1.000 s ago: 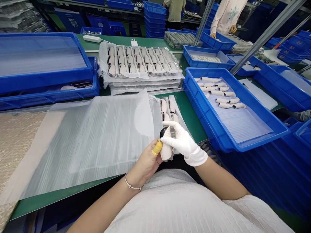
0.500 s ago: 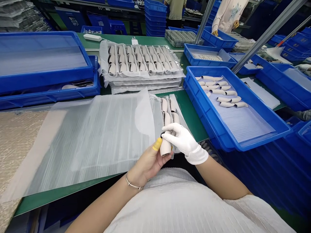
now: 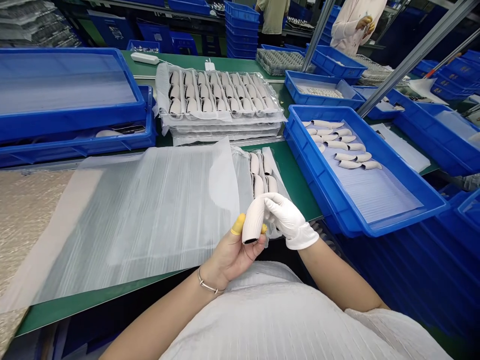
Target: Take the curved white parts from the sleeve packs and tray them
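A cream, ribbed, curved hollow piece (image 3: 253, 220) is held between both hands, its dark open end facing down toward me. My left hand (image 3: 234, 252), bare with yellow finger covers, grips its lower part. White-gloved, my right hand (image 3: 287, 217) pinches its upper end from the right. Just beyond the hands, similar pieces (image 3: 258, 185) stand in rows between sheets of thin wrapping. More such pieces (image 3: 348, 145) lie on a white liner inside the blue tray (image 3: 407, 217) at the right.
Translucent sheets (image 3: 161, 205) cover the bench to the left. Behind stands a stack of filled, wrapped trays (image 3: 225, 122). Blue bins (image 3: 71, 112) are stacked at the far left. A slanted metal post (image 3: 405, 60) rises at the right; a person (image 3: 352, 27) stands beyond.
The held piece has turned and tilted, showing its dark opening. My right fingers have shifted from its front to its upper right side. The person beyond has raised their hands.
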The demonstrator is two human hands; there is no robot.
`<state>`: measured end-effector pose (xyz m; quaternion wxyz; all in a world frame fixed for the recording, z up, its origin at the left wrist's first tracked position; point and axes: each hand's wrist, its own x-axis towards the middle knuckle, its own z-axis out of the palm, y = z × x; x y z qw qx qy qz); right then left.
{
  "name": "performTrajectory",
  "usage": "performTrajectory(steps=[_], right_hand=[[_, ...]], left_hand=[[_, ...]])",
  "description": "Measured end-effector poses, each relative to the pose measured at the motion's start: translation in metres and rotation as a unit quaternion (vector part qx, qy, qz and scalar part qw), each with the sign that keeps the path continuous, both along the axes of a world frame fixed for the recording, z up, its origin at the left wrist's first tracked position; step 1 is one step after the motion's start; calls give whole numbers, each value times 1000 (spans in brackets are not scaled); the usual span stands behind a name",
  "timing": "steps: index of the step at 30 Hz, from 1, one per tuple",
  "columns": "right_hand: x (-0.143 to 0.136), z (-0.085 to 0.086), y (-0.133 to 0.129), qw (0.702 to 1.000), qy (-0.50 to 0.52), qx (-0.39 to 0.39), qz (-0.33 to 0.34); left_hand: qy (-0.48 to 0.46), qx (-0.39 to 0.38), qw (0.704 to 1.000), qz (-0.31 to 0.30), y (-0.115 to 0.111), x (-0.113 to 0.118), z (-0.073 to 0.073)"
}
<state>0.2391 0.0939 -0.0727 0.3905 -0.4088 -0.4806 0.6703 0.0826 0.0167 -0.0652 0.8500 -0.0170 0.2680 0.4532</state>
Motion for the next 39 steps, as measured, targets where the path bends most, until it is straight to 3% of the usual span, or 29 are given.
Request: performTrajectory(steps=[4, 14, 17, 20, 23, 26, 32, 35, 39], right_hand=[[-3, -2, 1, 994, 100, -43, 30], [-6, 23, 1, 995, 45, 45, 81], [-1, 36, 12, 997, 21, 49, 54], [14, 46, 37, 998, -3, 54, -16], [33, 46, 62, 990, -119, 67, -28], [39, 37, 72, 944, -312, 84, 62], [16, 14, 69, 787, -542, 152, 254], [3, 7, 71, 723, -609, 161, 283], [-10, 3, 68, 686, -647, 160, 292]], left_hand=[[-31, 57, 997, -39, -1, 1, -1], [0, 120, 990, -67, -3, -1, 1], [57, 156, 983, -76, 1, -5, -2], [203, 240, 947, -71, 5, -14, -8], [384, 320, 862, -86, 5, -26, -18], [474, 349, 799, -121, 2, -32, -28], [520, 360, 762, -135, -1, -30, -33], [530, 364, 753, -141, -2, -31, -36], [541, 373, 736, -162, -2, -33, -42]])
